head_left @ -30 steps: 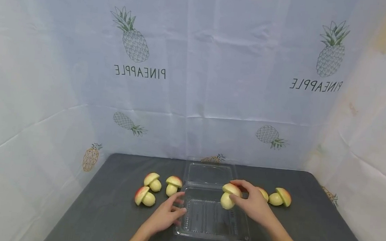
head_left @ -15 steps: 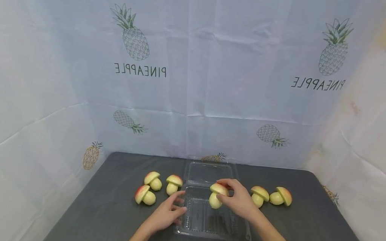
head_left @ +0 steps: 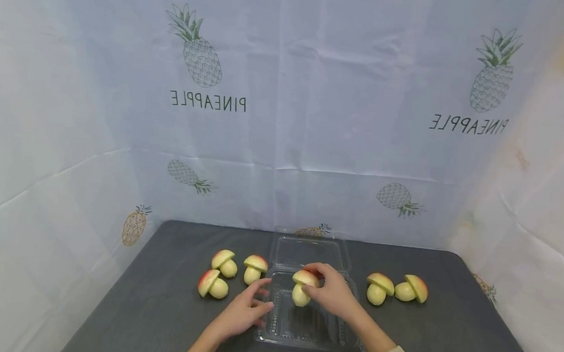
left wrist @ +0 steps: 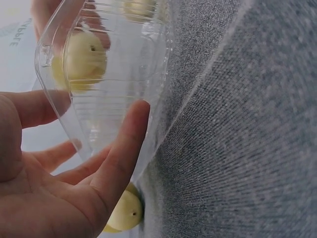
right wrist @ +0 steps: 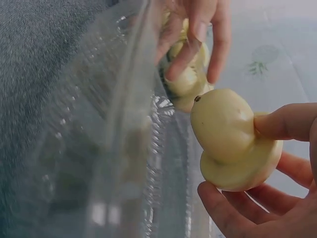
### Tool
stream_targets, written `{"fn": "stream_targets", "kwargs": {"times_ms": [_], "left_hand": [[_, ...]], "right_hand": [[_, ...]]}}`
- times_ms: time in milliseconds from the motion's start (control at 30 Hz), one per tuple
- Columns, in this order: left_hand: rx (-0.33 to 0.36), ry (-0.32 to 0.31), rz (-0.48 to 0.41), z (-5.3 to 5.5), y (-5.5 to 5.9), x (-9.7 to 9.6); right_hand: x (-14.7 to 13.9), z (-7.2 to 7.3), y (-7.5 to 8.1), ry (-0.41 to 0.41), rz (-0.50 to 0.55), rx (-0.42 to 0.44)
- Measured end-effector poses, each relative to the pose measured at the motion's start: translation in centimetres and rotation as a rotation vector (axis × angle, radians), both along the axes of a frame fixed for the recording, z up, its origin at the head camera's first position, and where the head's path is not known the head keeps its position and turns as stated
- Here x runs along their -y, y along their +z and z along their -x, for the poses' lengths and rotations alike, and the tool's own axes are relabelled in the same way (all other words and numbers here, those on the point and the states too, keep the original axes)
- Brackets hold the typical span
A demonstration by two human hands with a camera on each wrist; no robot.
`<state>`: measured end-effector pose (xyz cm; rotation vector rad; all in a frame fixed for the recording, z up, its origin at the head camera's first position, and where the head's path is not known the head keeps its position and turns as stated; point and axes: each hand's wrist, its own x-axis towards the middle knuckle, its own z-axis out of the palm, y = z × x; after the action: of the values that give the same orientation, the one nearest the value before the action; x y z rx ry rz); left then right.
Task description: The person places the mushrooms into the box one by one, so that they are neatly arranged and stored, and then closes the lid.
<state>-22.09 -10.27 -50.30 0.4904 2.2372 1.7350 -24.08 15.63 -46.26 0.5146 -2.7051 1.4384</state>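
Observation:
A clear plastic clamshell box [head_left: 298,343] lies on the dark table with its lid [head_left: 309,254] folded back. Over its base, my right hand [head_left: 334,295] holds a mushroom-shaped piece [head_left: 301,295] by the cap. In the right wrist view this mushroom [right wrist: 223,126] has a pale rounded stem with a small dark spot, and thumb and fingers grip its cap. My left hand [head_left: 246,308] is at the box's left side, fingers spread; the left wrist view has its fingertips [left wrist: 141,111] against the clear wall. Through that wall the held mushroom [left wrist: 86,57] shows.
Left of the box lie three similar mushrooms with red-edged caps, the closest to it being one mushroom [head_left: 253,273]. Two more, a mushroom [head_left: 377,294] and its neighbour mushroom [head_left: 404,292], lie to the right. A pineapple-print cloth [head_left: 287,115] hangs behind the table [head_left: 151,320].
My right hand has carried the mushroom leftward over the box, uncovering a mushroom on the right that was partly hidden. The left hand stays at the box's side.

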Motion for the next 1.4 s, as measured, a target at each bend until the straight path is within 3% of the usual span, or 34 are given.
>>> {"fn": "stream_targets", "kwargs": {"times_ms": [233, 800, 1167, 1400], "left_hand": [[0.004, -0.015, -0.005, 0.1, -0.3, -0.2], [0.027, -0.033, -0.016, 0.0, -0.5, -0.1], [0.034, -0.044, -0.019, 0.0, -0.4, 0.1], [0.029, -0.044, -0.012, 0.2, -0.3, 0.3]], "right_hand": [[1.1, 0.3, -1.1, 0.022, 0.008, 0.023], [3.3, 0.8, -3.0, 0.041, -0.114, 0.067], [3.8, 0.6, -2.9, 0.010, -0.148, 0.025], [3.2, 0.2, -1.8, 0.015, -0.156, 0.039]]}}
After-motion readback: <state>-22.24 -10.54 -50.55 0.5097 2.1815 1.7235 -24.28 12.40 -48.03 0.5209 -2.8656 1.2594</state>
